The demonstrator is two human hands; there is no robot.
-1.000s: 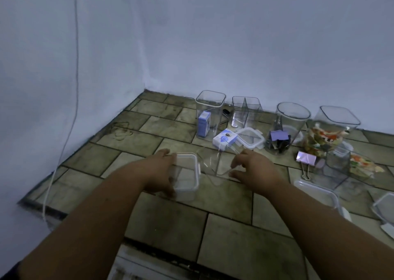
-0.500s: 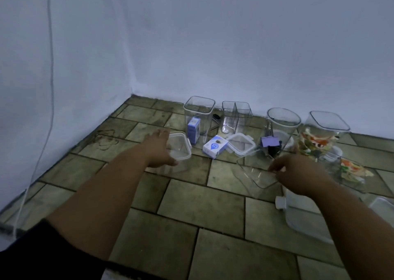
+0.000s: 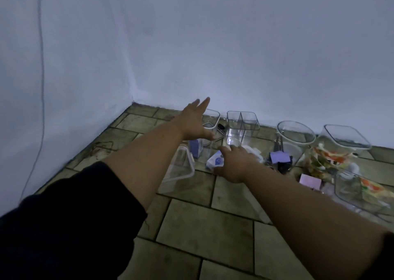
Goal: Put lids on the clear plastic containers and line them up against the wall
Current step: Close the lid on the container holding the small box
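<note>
A clear container with a lid on it (image 3: 181, 171) stands on the tiled floor, partly behind my left forearm. My left hand (image 3: 195, 123) is open above it, fingers stretched toward a tall square container (image 3: 211, 126) that holds a purple box. Along the wall stand a divided container (image 3: 243, 123), a round container (image 3: 296, 133) and a square container with colourful wrappers (image 3: 347, 140), all without lids. My right hand (image 3: 233, 163) hovers palm down with fingers apart over a white-rimmed lid (image 3: 254, 151), which it partly hides.
A small white and blue box (image 3: 215, 161) lies under my right thumb. Purple and pink binder clips (image 3: 310, 181) lie to the right. Another clear container with wrappers (image 3: 360, 194) lies near the right edge. A thin cable (image 3: 41, 77) hangs on the left wall.
My left hand let go of the lidded container and reached forward toward the tall square container. My right hand released the clear container it held and moved left over the white lid.
</note>
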